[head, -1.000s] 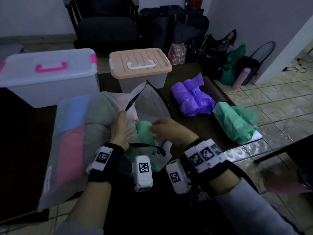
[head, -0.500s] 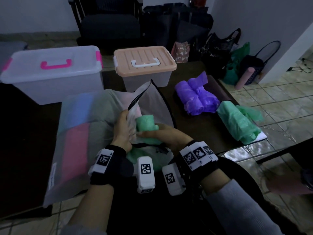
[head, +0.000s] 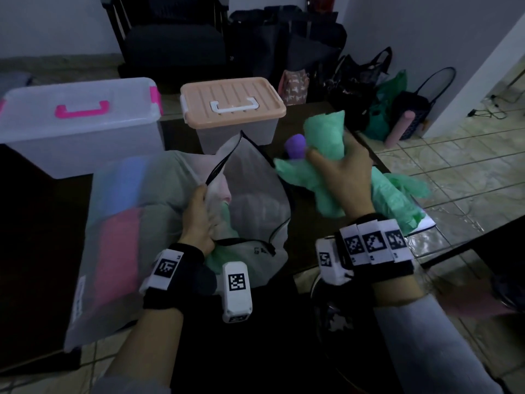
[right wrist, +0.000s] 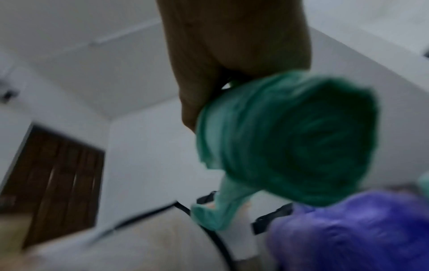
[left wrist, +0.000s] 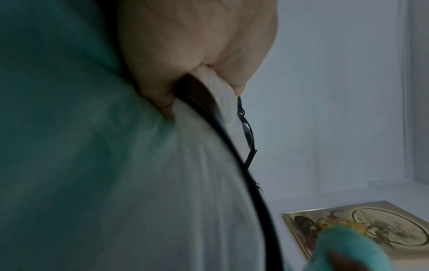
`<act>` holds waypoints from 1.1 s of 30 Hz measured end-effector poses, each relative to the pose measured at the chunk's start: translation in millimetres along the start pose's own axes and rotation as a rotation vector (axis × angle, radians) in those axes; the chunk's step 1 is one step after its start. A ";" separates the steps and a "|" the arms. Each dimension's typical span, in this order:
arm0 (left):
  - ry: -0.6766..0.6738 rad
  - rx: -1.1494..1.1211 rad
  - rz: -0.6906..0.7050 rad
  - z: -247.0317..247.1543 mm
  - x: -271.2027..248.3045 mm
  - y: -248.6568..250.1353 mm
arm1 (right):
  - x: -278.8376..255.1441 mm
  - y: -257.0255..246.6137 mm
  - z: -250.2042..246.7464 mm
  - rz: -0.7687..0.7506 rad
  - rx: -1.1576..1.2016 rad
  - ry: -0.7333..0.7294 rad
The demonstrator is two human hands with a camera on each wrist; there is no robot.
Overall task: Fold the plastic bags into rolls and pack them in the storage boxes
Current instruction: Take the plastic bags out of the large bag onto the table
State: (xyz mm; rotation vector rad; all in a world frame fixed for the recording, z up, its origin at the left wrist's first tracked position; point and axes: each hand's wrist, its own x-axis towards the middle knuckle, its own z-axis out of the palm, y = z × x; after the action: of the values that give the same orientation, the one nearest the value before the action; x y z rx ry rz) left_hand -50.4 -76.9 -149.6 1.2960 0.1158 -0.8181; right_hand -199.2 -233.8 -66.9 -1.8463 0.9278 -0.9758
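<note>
The right hand (head: 345, 177) grips a green roll of bags (head: 324, 132) above the bench (head: 306, 211), at two o'clock from the zippered pouch (head: 255, 194), whose opening the left hand (head: 199, 214) pinches. Both storage boxes, pink-handled (head: 79, 123) and peach-lidded (head: 233, 106), sit lidded at twelve o'clock; packing seems barely begun.

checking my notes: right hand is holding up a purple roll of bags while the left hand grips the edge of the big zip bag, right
Not quite: the roll in the right hand is green, not purple, as the head and right wrist views show. The purple bags lie on the table behind it. The left hand does grip the zip bag's edge.
</note>
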 end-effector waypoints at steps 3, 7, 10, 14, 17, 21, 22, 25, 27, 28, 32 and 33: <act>0.046 0.019 0.004 2.0 -1.0 1.5 | 3.9 28.5 -17.9 -0.009 -0.535 0.046; 0.085 0.042 0.000 2.0 0.5 0.8 | -0.4 60.7 -30.0 0.107 -0.934 -0.012; 0.068 0.030 -0.011 0.7 0.9 1.0 | 0.3 81.6 -32.4 0.115 -1.044 -0.070; 0.046 0.016 -0.005 2.0 -2.1 2.7 | 3.6 97.2 -31.9 0.095 -1.088 -0.089; 0.070 0.030 0.030 4.7 -6.7 3.4 | 3.9 102.8 -31.1 0.101 -1.148 -0.076; 0.068 0.003 0.014 5.5 -8.3 4.7 | 7.7 111.2 -34.9 0.222 -1.144 -0.201; 0.077 0.012 0.014 5.7 -8.1 5.0 | 9.2 112.1 -36.1 0.248 -1.132 -0.231; 0.090 0.036 -0.002 5.9 -10.8 6.4 | 14.2 110.1 -38.7 0.300 -1.104 -0.277; 0.094 0.047 -0.010 7.0 -12.0 7.0 | 18.8 103.6 -42.3 0.360 -1.073 -0.323; 0.105 0.056 -0.018 8.2 -13.5 7.6 | 20.3 98.5 -44.5 0.396 -1.061 -0.353; 0.129 0.085 -0.026 10.3 -19.0 10.7 | 23.5 64.4 -38.4 0.352 -0.935 -0.316; 0.124 0.081 -0.022 10.1 -20.3 12.1 | 22.0 53.2 -32.3 0.281 -0.844 -0.239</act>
State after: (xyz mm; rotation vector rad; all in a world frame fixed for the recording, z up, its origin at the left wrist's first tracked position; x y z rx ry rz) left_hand -61.5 -75.8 -126.5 1.4246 0.1978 -0.7676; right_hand -229.9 -283.6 -97.5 -2.3390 1.5385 -0.1599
